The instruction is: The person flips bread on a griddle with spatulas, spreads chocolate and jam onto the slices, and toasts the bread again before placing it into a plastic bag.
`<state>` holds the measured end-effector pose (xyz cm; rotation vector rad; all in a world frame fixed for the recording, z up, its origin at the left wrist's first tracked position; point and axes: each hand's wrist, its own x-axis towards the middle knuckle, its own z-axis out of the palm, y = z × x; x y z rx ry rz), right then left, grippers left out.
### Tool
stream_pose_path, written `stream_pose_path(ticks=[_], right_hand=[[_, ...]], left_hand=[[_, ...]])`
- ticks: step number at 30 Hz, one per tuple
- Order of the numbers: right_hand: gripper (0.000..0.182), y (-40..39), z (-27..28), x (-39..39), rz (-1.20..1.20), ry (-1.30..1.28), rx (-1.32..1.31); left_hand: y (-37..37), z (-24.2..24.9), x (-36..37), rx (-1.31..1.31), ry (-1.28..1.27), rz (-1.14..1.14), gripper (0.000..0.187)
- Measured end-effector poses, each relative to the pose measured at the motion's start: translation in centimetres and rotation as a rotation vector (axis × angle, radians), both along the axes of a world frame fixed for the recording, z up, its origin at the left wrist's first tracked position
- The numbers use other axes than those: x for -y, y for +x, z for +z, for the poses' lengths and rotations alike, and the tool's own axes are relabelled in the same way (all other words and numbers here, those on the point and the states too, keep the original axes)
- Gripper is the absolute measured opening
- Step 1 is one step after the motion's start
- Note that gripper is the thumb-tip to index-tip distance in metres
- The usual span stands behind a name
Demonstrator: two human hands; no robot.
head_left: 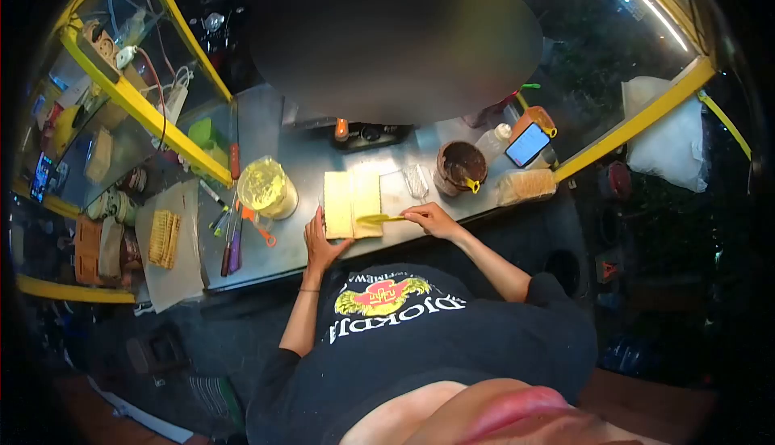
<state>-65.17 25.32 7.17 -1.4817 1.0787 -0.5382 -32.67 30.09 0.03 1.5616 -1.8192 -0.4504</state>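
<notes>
Two yellow-spread bread slices [339,195] lie side by side on the metal counter in front of me. My left hand [321,243] rests at their near left corner, fingers along the left edge and thumb stretched out by the near edge. Between the fingers of my right hand [434,221] is the handle of a yellow spatula [375,219], its blade lying over the right slice. Left of the bread stands a clear tub of yellow spread [268,187]. A dark brown pot [462,169] with a yellow-handled utensil is to the right. Behind my right hand is a metal grater-like tool [416,181].
Knives [229,243] and other tools lie left of the tub. A ridged yellow block [164,239] sits on paper [179,271] at far left. Packed bread [525,187], a phone [529,145] and a white-capped bottle [494,140] are at right. Yellow frame posts [638,126] bound the counter.
</notes>
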Motion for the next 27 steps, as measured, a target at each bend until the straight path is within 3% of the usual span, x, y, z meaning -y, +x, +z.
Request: stream_pose_path(ticks=[2,4,5,7,9,11,13,14,18,20,21,23,25,27], right_hand=[[0.029,0.8,-1.9,1.5,-0.069,-0.056,-0.026],[0.026,2.1,-3.2,2.2,-0.258,-0.400,0.021],[0.026,1.7,-3.2,1.2,-0.254,-0.404,0.021],[0.024,0.9,-0.5,-2.9,0.180,-0.499,-0.262],[0.024,0.7,1.6,-4.6,0.197,-0.557,-0.280],[0.024,2.0,0.5,-4.6,0.076,-0.623,-0.202],[0.025,4.8,0.7,-5.5,-0.271,-0.703,-0.298],[0.027,5.2,-0.5,-6.7,-0.104,-0.830,-0.491],[0.023,5.2,-0.3,-10.8,-0.075,-0.768,-0.463],[0.021,6.0,-1.3,-11.0,-0.398,-0.726,-0.059],[0.021,6.7,0.3,-10.5,-0.545,-0.276,-0.058],[0.022,8.9,0.5,-9.5,-0.732,0.164,0.257],[0.024,9.5,-2.5,-11.7,-0.746,0.216,0.287],[0.023,8.1,-3.1,-14.3,-0.784,0.070,0.011]], left_hand=[[-0.1,0.6,-0.2,0.029,0.001,0.008,0.115],[-0.5,0.6,-0.1,0.033,0.004,0.022,0.115],[-0.5,0.4,-0.1,0.056,-0.022,0.021,0.115],[0.3,0.2,-0.4,0.087,-0.051,0.021,0.115],[0.0,0.4,-0.2,0.058,-0.034,0.013,0.113],[0.2,0.6,-0.1,0.051,-0.021,0.008,0.112],[0.3,0.6,-0.3,0.024,-0.019,-0.008,0.111],[0.3,0.4,-0.3,0.029,-0.009,0.007,0.110],[0.4,0.6,-0.3,0.020,-0.003,-0.012,0.109],[0.7,0.7,-0.4,0.015,-0.001,-0.025,0.109],[0.6,0.6,-0.1,0.003,-0.009,-0.023,0.109],[0.8,0.4,0.1,-0.061,0.043,-0.051,0.113],[1.2,0.2,0.5,-0.042,0.041,-0.061,0.115],[1.9,0.3,1.1,-0.053,0.067,-0.101,0.119]])
